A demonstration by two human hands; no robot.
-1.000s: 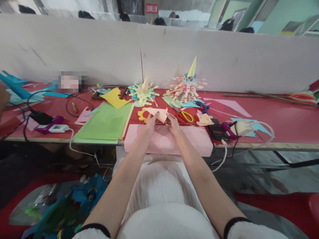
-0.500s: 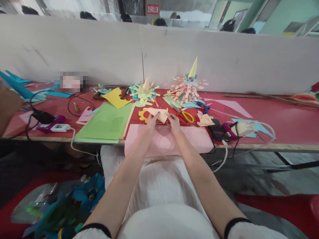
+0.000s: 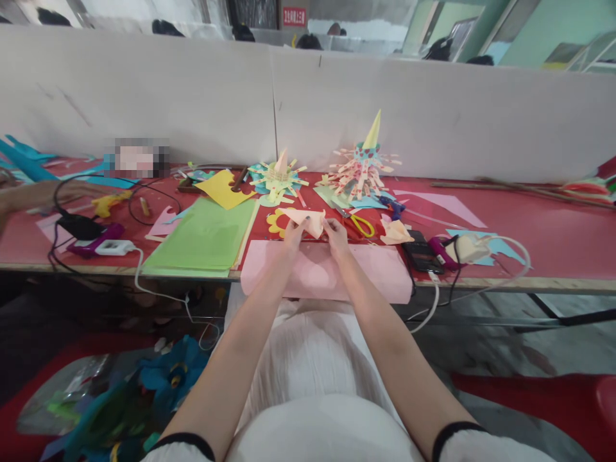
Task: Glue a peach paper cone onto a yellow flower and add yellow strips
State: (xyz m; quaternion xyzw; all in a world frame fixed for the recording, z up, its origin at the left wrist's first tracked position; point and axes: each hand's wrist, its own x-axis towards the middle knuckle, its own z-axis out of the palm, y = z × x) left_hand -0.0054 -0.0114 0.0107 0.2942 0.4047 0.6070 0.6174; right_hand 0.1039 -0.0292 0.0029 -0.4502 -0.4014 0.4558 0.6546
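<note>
Where the left hand [image 3: 293,234] overlaps, peach paper [image 3: 314,223] hides.

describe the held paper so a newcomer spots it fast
On the red table, find the pink sheet at the near edge. Just beyond is the peach paper, held by left hand and right hand, unlike the peach scrap by the phone.

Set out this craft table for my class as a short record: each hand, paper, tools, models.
left hand: holding a folded peach paper piece
right hand: at that piece's right edge; exact grip unclear
paper: green sheets to the left; pink sheet below the forearms
tools: yellow-handled scissors, right of the hands
models: two spiky paper models, the right one taller than the left one
</note>
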